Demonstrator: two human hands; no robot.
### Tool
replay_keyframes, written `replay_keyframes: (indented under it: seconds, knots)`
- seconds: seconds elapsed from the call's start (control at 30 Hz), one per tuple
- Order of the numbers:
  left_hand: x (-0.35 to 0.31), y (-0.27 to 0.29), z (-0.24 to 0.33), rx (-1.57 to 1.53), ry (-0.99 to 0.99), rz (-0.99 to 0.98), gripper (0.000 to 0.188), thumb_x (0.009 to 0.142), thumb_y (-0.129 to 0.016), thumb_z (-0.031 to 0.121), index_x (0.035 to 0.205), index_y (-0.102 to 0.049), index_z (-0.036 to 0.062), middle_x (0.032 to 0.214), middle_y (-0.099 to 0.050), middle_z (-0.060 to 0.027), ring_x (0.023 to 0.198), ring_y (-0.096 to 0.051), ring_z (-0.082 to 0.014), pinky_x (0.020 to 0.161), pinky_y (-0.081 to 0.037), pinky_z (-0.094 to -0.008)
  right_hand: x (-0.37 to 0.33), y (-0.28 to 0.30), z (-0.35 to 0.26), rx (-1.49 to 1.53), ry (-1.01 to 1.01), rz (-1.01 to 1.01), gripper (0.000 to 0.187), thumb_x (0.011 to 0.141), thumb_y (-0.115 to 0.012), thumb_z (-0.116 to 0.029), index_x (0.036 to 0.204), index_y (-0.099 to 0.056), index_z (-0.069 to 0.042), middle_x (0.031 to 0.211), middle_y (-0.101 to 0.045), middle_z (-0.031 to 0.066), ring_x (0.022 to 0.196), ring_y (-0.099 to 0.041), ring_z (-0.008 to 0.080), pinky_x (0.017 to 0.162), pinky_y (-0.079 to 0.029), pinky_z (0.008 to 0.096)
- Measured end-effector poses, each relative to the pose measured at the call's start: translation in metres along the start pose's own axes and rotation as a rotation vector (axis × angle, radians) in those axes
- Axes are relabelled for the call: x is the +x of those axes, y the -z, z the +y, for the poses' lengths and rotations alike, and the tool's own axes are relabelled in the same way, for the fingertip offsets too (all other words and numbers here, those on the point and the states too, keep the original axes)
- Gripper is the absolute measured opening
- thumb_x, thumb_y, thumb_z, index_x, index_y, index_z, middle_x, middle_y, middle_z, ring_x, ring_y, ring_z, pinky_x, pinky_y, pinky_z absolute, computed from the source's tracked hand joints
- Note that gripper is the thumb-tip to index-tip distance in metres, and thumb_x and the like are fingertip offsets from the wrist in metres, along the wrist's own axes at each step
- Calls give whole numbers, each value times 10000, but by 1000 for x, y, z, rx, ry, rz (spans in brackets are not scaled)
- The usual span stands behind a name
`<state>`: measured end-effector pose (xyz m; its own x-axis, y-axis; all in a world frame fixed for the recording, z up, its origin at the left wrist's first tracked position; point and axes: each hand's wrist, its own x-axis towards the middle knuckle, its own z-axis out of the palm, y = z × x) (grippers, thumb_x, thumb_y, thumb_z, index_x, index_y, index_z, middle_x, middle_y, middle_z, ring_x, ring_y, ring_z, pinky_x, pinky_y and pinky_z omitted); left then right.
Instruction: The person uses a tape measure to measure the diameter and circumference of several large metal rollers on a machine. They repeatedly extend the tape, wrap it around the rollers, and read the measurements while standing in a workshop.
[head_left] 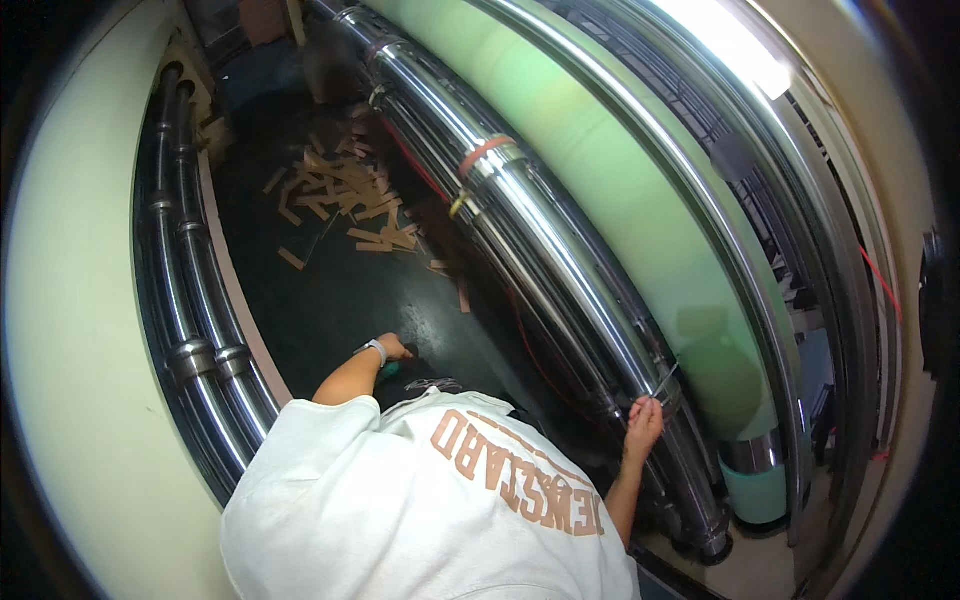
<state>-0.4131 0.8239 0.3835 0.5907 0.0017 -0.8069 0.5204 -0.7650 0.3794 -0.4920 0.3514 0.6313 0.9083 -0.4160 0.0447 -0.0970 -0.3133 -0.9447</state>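
Note:
My right hand [646, 414] is closed round a thin, shiny metal rod-like tool [666, 382]. Its tip slants up toward the green cylinder [640, 225], just above the long chrome roller [560, 245]; whether it touches either I cannot make out. Away to the left, my left hand [395, 347] is low over the dark floor, back up, with a pale band at the wrist. Its fingers are mostly hidden beneath it. Something small and green [389, 370] shows just below that wrist.
Many loose brownish strips [345, 190] lie scattered on the dark floor [340, 310]. Paired metal rollers [195, 355] run along a pale panel [75, 300] at left. Orange-red collars [486, 155] ring the chrome roller. A bright lamp [740, 45] shines at upper right.

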Motion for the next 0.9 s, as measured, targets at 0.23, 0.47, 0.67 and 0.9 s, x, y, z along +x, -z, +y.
replay_keyframes:
  seconds: [0.23, 0.47, 0.67, 0.9]
  knots:
    - [32, 94, -57, 72, 102, 9, 564, 639, -689, 378, 1001, -575, -39, 1031, -570, -188, 950, -553, -295, 810, -437, -333, -3, -86, -66, -48, 132, -79, 108, 863, -431, -54, 849, -530, -13, 922, -455, 72, 638, -475, 97, 496, -422, 191]
    - [78, 172, -95, -2, 39, 84, 499, 647, -688, 362, 963, -593, -13, 993, -583, -170, 926, -556, -295, 812, -434, -343, 19, -230, -162, 337, 215, -390, 60, 762, -528, 35, 810, -562, 45, 1167, -369, 166, 939, -527, 238, 644, -518, 272]
    - [67, 226, -116, -186, 84, 118, 493, 671, -675, 351, 965, -586, -35, 1040, -555, -207, 981, -530, -318, 836, -421, -344, 60, -322, -216, 47, 309, -708, 66, 659, -603, 59, 717, -585, 33, 1049, -415, 123, 941, -490, 218, 777, -402, 309]
    - [77, 245, -186, -313, 193, 149, 500, 679, -663, 354, 976, -579, -40, 1031, -556, -215, 977, -532, -317, 833, -419, -351, 111, -448, -243, -36, 288, -791, 107, 630, -633, 73, 696, -563, 27, 913, -453, 82, 914, -511, 226, 782, -419, 310]
